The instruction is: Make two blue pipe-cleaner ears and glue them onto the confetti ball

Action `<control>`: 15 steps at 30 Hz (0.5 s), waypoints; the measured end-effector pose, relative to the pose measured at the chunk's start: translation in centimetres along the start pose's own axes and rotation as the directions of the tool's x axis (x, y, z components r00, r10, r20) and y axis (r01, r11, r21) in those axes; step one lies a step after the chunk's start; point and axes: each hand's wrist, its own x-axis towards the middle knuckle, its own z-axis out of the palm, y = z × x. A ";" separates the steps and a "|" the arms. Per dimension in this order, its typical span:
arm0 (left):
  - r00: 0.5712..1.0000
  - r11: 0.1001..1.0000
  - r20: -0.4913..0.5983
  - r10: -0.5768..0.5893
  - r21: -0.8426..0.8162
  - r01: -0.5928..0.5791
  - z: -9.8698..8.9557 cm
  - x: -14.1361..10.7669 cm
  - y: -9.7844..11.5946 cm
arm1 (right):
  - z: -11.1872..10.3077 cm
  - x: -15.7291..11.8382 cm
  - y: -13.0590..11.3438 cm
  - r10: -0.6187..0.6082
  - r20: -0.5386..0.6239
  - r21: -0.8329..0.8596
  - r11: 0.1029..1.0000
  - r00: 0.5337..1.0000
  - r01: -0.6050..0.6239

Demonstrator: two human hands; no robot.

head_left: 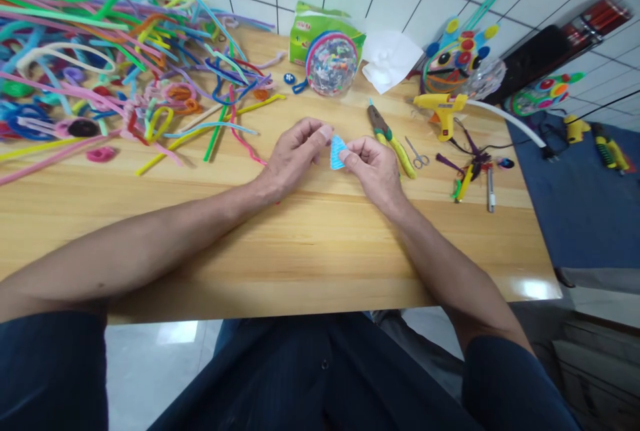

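Note:
A small light-blue ribbed cone-like piece (337, 153) is pinched between the thumb and fingers of my right hand (373, 168), over the middle of the wooden table. Just left of it is my left hand (299, 154), its thumb and forefinger closed together near the tip of the piece. Whatever that pinch holds, if anything, is too small to make out. A red pipe cleaner (243, 142) lies on the table and passes beneath my left hand.
Pipe cleaners (90, 38) pile up at the left. Behind my hands stands a round clear case (333, 63). Pliers (393, 141), small scissors (418, 154), a yellow glue gun (443, 111) and a cutter (491, 190) lie to the right on the table (310, 251).

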 end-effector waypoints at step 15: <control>0.998 1.000 0.068 -0.013 -0.015 0.014 0.1 0.3 -0.2 | 0.2 -0.3 -0.3 -0.029 0.029 -0.013 0.999 0.999 0.029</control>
